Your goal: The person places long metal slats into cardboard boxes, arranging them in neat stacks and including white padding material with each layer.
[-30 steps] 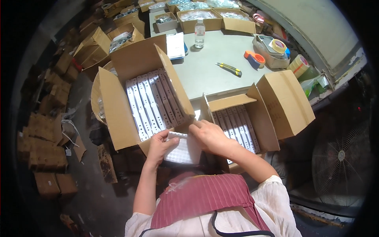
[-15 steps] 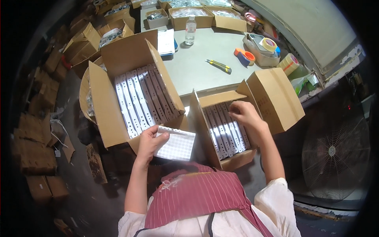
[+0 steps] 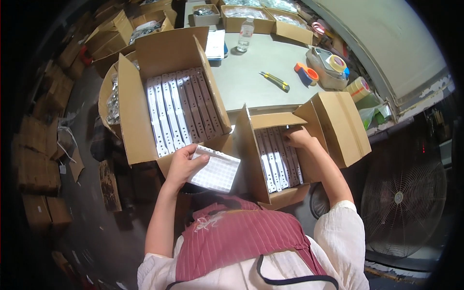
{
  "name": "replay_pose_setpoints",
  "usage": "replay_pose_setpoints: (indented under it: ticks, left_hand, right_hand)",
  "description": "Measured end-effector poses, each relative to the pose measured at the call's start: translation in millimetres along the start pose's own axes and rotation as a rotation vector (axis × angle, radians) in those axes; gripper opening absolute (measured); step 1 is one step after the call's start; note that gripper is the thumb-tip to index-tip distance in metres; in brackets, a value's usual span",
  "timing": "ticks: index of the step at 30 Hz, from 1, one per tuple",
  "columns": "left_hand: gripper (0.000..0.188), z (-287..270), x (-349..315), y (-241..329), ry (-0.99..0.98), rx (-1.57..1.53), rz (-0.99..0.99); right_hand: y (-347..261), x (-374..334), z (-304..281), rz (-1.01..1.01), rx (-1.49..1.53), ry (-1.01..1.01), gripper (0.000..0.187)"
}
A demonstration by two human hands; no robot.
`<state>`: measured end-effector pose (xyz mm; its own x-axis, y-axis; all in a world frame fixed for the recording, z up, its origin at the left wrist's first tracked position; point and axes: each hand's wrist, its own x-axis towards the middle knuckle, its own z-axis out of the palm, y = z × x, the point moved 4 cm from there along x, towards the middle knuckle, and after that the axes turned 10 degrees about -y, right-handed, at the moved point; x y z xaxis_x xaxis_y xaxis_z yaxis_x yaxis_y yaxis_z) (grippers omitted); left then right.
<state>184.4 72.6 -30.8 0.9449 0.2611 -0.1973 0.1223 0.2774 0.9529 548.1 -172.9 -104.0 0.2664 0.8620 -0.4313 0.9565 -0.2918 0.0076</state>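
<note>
My left hand (image 3: 183,166) is closed on a white sheet of round stickers (image 3: 218,171), the thumb on top, held just in front of the two open cartons. My right hand (image 3: 298,137) reaches into the smaller carton (image 3: 276,119) on the right, near its far right corner. Its fingers are drawn together at the perforated metal strips (image 3: 276,157); whatever they pinch is too small or hidden. More perforated strips, some bright silver and some brownish (image 3: 181,108), stand in rows inside the larger carton (image 3: 131,104) on the left.
On the grey table (image 3: 241,87) lie a yellow utility knife (image 3: 274,81) and orange tape (image 3: 306,74). A clear bottle (image 3: 245,35) stands behind, beside papers (image 3: 215,44). A closed carton (image 3: 344,128) is at the right, a floor fan (image 3: 398,198) beyond it.
My right hand has moved deeper into the smaller carton, toward its far right corner. My left hand still holds the sticker sheet. The whole view has shifted slightly.
</note>
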Motion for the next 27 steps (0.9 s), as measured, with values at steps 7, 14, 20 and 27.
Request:
replay_pose_setpoints:
  ticks: [7,14,20,27]
  left_hand:
    - [0.022,1,2,-4,0.004,-0.032,0.026]
    - [0.021,1,2,-3,0.017,-0.031,0.03]
    - [0.022,-1,2,-6,0.037,-0.034,0.034]
    - [0.022,-1,2,-6,0.044,-0.004,0.034]
  right_hand:
    - [-8,-5,-2,-0.078,-0.107,0.281,0.019]
    - [3,-13,1,-0.061,-0.033,0.174,0.034]
    - [-3,-10,-4,-0.164,-0.164,0.214,0.034]
    - [-2,-8,8,-0.11,-0.182,0.07,0.031]
